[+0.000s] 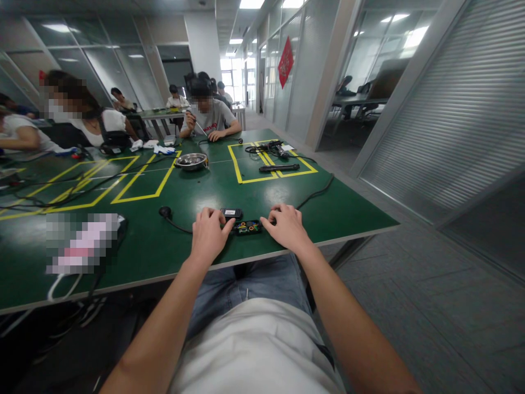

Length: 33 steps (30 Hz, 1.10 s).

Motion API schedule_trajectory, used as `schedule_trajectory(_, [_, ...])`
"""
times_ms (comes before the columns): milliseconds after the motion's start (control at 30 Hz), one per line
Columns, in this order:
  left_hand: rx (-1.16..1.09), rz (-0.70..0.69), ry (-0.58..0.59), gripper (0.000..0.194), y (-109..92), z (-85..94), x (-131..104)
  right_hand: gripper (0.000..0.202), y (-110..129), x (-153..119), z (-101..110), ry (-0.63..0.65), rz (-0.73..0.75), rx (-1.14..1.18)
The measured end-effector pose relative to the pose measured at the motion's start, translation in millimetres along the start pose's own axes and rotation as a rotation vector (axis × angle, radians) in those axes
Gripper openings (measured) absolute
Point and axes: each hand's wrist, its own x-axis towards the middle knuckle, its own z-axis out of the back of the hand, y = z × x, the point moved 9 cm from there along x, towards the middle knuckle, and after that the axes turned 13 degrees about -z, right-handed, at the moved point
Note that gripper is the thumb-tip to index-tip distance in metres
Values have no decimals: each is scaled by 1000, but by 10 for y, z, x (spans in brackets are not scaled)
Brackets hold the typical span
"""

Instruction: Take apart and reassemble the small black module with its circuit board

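A small black case, an opened power adapter (248,227), lies near the table's front edge with its circuit board, copper-coloured rings and wires showing. My left hand (208,232) is at its left end, fingers curled and thumb touching the case. At the right end, my right hand (286,225) has thumb and forefinger pinched close to the case. Just behind the adapter is a black cover piece (232,213) with a white label. A black plug (164,212) lies left of my left hand, its cord running under that hand. Another black cord (318,192) leads from my right hand.
The green table (348,210) has yellow tape outlines. A metal bowl (192,161) stands farther back. Inside the right outline are a black bar-shaped part (279,168) and tangled cables (262,148). A blurred pinkish object (84,243) lies at left. A co-worker (211,117) sits opposite, holding a screwdriver.
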Motion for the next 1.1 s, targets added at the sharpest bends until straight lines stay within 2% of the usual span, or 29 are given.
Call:
schedule_trajectory(67, [-31, -77, -49, 27, -42, 2, 19, 34, 1, 3, -3, 1, -3, -6])
schedule_trajectory(167, [-80, -170, 7, 40, -76, -113, 52, 33, 15, -5, 4, 5, 2, -25])
schedule_trajectory(267, [-102, -101, 32, 37, 33, -180, 71, 33, 23, -14, -2, 23, 9, -49])
schedule_trajectory(400, [-99, 36, -34, 34, 212, -135, 73, 36, 38, -20, -17, 40, 40, -68])
schedule_trajectory(500, [-117, 65, -34, 34, 256, -119, 69, 36, 42, -23, -23, 41, 51, -77])
schedule_trajectory(567, [-168, 2, -82, 34, 196, -55, 60, 35, 39, -24, -27, 44, 46, -81])
schedule_trajectory(667, [-239, -255, -147, 37, -80, 64, 13, 33, 36, -24, -32, 46, 37, -81])
schedule_trajectory(767, [-235, -517, -25, 38, -408, 9, -75, 33, 39, -23, -30, 43, 38, -82])
schedule_trajectory(867, [-211, -549, 37, 37, -500, -43, -94, 33, 42, -21, -22, 38, 40, -81])
schedule_trajectory(1100, [-242, -551, 4, 36, -479, -18, -92, 32, 52, -18, -29, 40, 43, -78])
